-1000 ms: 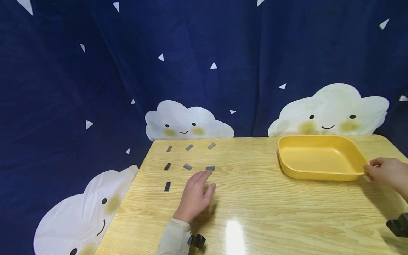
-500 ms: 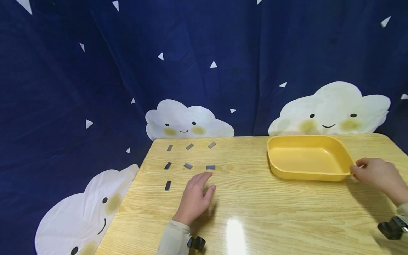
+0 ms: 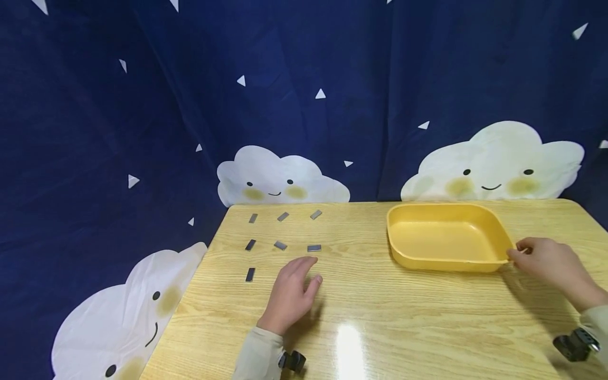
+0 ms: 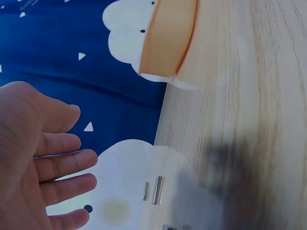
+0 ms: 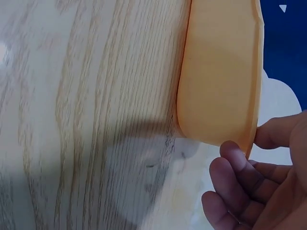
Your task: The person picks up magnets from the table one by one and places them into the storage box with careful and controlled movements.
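A shallow yellow plastic tub (image 3: 442, 264) stands on the wooden table, right of centre in the head view. My right hand (image 3: 553, 266) pinches its near right corner; in the right wrist view the thumb and fingers (image 5: 233, 155) lie on either side of the rim. The left hand (image 3: 291, 293) hovers over the table with nothing in it, its fingers fairly straight and the thumb apart. Just beyond its fingertips lies a small grey rectangular piece (image 3: 314, 248). Several similar flat dark pieces (image 3: 250, 274) lie in loose rows to the left, their exact kind too small to tell.
The table (image 3: 380, 316) ends at the back and left against a dark blue curtain (image 3: 294, 63) printed with white clouds and triangles. Light glares off the tabletop near the front middle. A small black camera (image 3: 292, 361) is strapped to each wrist.
The yellow tub has slid left along the table, with my right hand still gripping its corner. The left hand and the small pieces have stayed in place.
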`<state>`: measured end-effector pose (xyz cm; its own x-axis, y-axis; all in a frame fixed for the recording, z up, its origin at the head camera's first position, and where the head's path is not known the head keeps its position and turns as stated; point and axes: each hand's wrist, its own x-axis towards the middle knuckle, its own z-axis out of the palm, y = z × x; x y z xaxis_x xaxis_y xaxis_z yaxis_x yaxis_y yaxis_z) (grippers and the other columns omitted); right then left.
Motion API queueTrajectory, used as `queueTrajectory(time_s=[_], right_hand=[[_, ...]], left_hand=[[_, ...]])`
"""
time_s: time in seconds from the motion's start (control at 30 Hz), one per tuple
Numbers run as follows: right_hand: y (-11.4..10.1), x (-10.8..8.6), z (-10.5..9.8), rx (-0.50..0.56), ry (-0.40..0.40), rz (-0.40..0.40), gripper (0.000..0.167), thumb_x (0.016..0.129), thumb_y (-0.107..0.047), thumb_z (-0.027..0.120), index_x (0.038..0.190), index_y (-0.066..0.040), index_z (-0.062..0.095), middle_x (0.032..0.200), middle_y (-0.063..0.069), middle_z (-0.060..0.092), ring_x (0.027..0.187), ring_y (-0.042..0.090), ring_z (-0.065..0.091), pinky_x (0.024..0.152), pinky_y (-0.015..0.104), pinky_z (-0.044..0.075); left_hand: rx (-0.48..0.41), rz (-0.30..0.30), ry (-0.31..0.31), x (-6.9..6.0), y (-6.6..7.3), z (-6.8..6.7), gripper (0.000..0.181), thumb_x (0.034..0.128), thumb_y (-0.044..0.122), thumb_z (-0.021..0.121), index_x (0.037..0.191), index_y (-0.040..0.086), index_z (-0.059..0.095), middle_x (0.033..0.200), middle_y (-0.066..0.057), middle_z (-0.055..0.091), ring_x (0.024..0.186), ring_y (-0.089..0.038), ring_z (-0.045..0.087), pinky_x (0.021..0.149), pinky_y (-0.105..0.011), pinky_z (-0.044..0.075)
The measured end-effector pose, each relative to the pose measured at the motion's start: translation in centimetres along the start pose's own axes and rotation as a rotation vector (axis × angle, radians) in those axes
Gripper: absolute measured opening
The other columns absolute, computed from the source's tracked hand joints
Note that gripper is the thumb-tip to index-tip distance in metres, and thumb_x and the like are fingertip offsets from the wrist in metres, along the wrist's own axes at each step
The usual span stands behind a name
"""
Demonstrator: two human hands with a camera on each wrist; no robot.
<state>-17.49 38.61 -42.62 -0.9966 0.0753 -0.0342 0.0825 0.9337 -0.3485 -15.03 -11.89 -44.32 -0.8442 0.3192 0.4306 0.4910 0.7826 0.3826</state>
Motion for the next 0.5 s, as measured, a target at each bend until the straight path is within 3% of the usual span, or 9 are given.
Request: queueTrajectory(time_s=[0.2,0.5], right_hand=[[-0.9,0.1,0.3,-0.006,-0.022,-0.029,0.047,0.092,-0.027,0.062,0.102,0.019,0.061,0.080,0.023,0.069,0.067,0.029,0.061,0.056,0.037,0.047],[-2.2,-0.2,0.9,0.025,-0.056,-0.102,0.049,0.095,-0.033,0.062,0.105,0.014,0.064,0.085,0.020,0.070,0.071,0.026,0.063,0.057,0.034,0.046]], left_hand=[[0.002,-0.019,-0.016,-0.2,0.0,0.1,0.037,0.0950,0.024,0.064,0.128,0.008,0.064,0.129,-0.008,0.067,0.123,-0.026,0.061,0.104,-0.042,0.049],[-0.016,-0.015,-0.028,-0.3,-0.1,0.1,0.038,0.0961,0.025,0.063,0.130,0.008,0.062,0.130,-0.009,0.066,0.124,-0.027,0.061,0.104,-0.042,0.049]])
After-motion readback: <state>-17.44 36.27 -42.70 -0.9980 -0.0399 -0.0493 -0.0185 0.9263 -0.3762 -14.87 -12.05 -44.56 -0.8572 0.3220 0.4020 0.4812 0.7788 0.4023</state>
